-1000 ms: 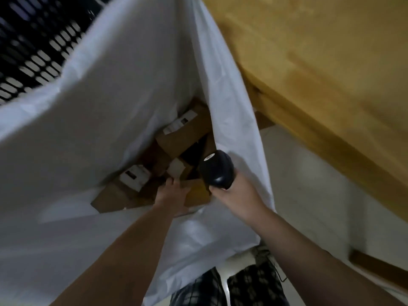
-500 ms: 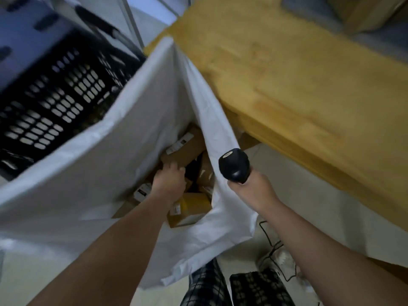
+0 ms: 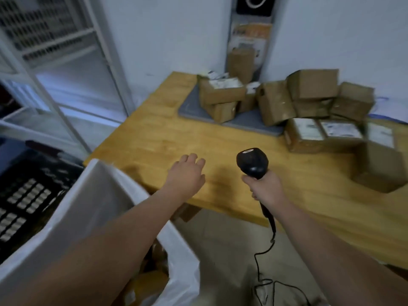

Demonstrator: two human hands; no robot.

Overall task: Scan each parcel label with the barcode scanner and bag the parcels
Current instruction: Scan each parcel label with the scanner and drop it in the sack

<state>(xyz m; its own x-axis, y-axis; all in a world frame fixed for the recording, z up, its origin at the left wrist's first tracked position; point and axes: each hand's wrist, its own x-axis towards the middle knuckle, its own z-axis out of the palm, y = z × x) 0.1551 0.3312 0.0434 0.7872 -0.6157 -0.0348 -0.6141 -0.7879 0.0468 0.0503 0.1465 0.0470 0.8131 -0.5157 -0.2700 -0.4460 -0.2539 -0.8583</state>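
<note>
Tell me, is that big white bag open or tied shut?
Open. The white bag gapes wide beside the table, and brown parcels show down inside it.

On the table [image 3: 165, 140], about twelve cardboard parcels [image 3: 312, 83] are counted; the blurred pile does not allow an exact figure. Also recorded: one barcode scanner [image 3: 252, 161], one white bag [image 3: 99, 195], one grey mat [image 3: 192, 107], one black crate [image 3: 22, 199]. Two hands are noted: left hand [image 3: 187, 175], right hand [image 3: 265, 188].
</note>
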